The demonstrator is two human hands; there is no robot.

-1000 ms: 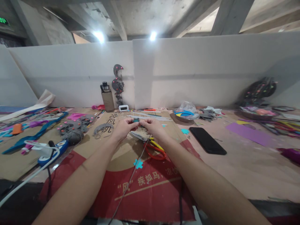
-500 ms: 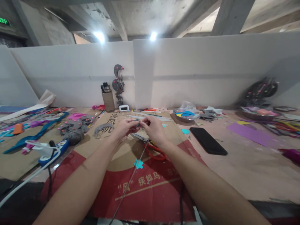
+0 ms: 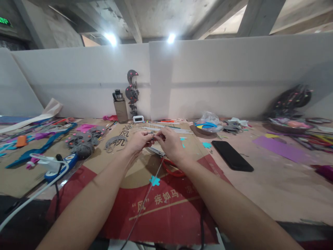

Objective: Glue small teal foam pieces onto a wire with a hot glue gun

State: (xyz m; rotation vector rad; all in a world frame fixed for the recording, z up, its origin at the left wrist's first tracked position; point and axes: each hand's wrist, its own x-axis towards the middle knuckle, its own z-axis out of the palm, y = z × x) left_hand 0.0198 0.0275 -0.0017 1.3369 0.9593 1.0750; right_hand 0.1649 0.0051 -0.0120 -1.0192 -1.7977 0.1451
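My left hand point(image 3: 142, 141) and my right hand point(image 3: 168, 143) meet above the cardboard sheet point(image 3: 104, 154), fingertips pinched together. Between them is a small dark grey piece point(image 3: 152, 135), mostly covered by the fingers; its exact kind I cannot make out. A thin grey cord point(image 3: 147, 194) runs from beneath my right hand down across the sheet to the front edge. Scissors with red handles point(image 3: 173, 171) lie under my right hand, blades pointing up-left. A turquoise paper cutout point(image 3: 155, 180) rests near the cord. Left of my hands lies a loop of grey yarn point(image 3: 116, 143).
A black phone point(image 3: 232, 155) lies to the right, with purple paper point(image 3: 275, 147) beyond it. At left are grey pieces with pink dots point(image 3: 84, 139) and a blue power strip point(image 3: 61, 168) with a white cable. A bottle point(image 3: 120, 108) and small white clock point(image 3: 138, 119) stand behind.
The camera view has shifted slightly. My fingers have moved a little around the small grey piece, still pinched together; the other things lie as before.
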